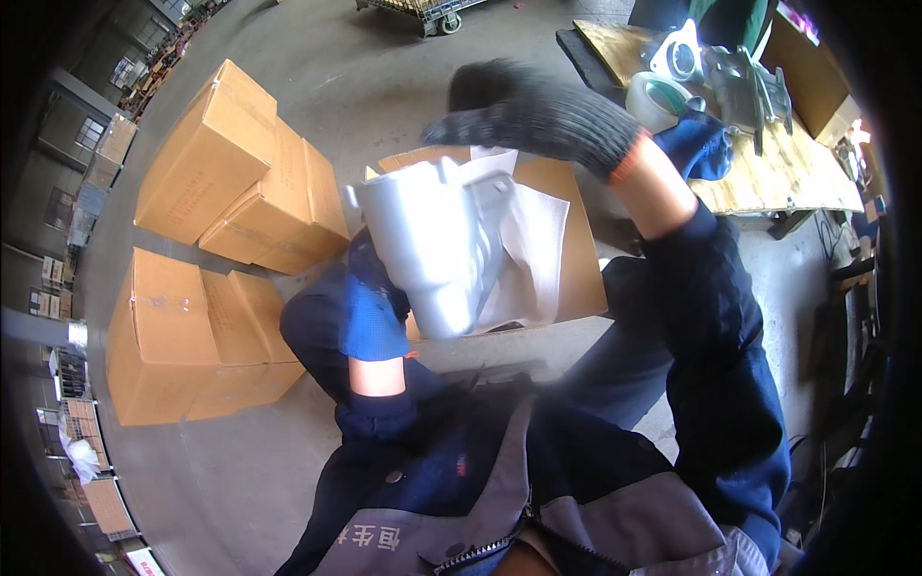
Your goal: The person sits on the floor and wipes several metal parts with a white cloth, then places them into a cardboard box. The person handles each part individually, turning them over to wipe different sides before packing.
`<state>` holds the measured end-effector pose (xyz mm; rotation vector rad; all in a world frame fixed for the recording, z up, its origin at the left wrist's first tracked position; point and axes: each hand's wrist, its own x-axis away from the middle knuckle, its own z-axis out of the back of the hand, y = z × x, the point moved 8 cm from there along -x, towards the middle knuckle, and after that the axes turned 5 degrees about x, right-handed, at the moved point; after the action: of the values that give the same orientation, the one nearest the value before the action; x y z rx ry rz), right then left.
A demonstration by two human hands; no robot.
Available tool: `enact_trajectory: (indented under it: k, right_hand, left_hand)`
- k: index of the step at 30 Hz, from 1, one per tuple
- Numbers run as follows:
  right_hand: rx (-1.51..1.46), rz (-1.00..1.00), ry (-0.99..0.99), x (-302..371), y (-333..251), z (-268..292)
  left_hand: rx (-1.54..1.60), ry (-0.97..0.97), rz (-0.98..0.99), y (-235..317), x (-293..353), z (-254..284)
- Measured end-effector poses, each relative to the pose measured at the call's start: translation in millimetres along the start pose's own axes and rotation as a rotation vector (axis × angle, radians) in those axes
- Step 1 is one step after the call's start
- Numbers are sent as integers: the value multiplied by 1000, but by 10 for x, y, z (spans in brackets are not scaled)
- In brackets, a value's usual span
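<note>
My left hand, in a blue glove, holds up a silver cast-metal housing from its left side; most of the fingers are hidden behind it. The housing is cup-shaped, with its wide end upward, small lugs at the rim and a narrower rounded lower end. My right hand, in a dark grey knit glove with an orange cuff, hovers above the housing, apart from it. Its fingers are bent and somewhat blurred, with a gap between them and nothing seen in them. Behind the housing stands an open cardboard box with white foam sheet in it.
Closed cardboard boxes are stacked to the left, with more boxes nearer. At the right, a wooden-topped bench bears metal castings, a roll of tape and a blue cloth. A wheeled cart stands far off.
</note>
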<state>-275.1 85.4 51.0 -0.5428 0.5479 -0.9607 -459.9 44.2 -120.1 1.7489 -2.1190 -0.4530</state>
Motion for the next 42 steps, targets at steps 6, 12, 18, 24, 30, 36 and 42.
enact_trajectory:
  k: [6,12,18,24,30,36,42]
  right_hand:
    - [3,610,71,1177,-416,-299]
    - [305,741,-20,1225,-966,-769]
    - [527,931,-26,1021,-1069,-1032]
    - [717,912,-177,961,-962,-1235]
    - [774,842,-331,1002,-783,-1393]
    - [918,604,-65,1153,-638,-1542]
    - [715,654,-145,1204,-846,-1456]
  left_hand:
    - [162,183,31,-18,-73,39]
    - [76,383,-30,170,39,46]
    - [-354,332,-126,372,150,169]
    - [-504,133,-251,520,203,-285]
    - [-810,289,-196,696,308,-573]
    - [-595,403,-229,684,352,-669]
    - [-581,314,-329,622,405,-860]
